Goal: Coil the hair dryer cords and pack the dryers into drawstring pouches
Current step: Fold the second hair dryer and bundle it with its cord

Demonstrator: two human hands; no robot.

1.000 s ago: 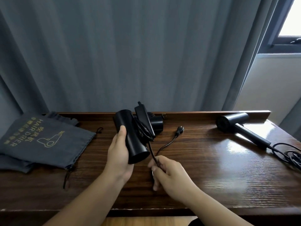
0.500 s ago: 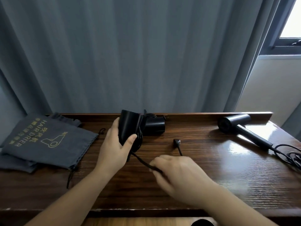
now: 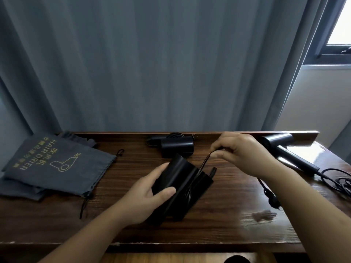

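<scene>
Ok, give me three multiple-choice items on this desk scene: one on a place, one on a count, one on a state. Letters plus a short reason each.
1. Where do the grey drawstring pouches lie on the wooden desk?
A. at the left end
B. at the right end
C. under the held dryer

2. How many black hair dryers are in view?
A. one
B. two
C. three

3. What is the right hand doing?
A. resting flat on the desk
B. pinching the cord and pulling it up
C. holding a pouch

Answers
1. A: the pouches sit stacked at the left end.
2. C: one held dryer in the left hand, one back dryer at the rear edge, one right dryer with its cord loose.
3. B: its fingers close on the cord, which runs down to the held dryer.
</scene>
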